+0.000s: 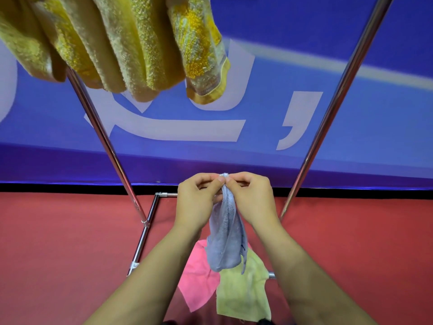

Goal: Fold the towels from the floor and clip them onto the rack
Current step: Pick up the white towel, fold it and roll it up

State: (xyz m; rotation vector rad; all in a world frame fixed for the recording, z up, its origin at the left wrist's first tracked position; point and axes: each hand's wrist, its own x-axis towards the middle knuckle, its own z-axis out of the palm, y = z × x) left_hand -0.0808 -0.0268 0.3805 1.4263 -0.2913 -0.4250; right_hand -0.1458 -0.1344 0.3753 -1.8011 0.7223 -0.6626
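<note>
While the left hand (196, 195) and right hand (250, 195) pinch the blue-grey towel (226, 240) by its bunched top above the floor, folding looks underway; next it needs squaring, then lifting to the rack (337, 109) for clipping

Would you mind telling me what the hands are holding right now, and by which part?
Both the left hand and the right hand pinch the lilac towel at its bunched top edge, fingers meeting there; the rest hangs free.
</note>
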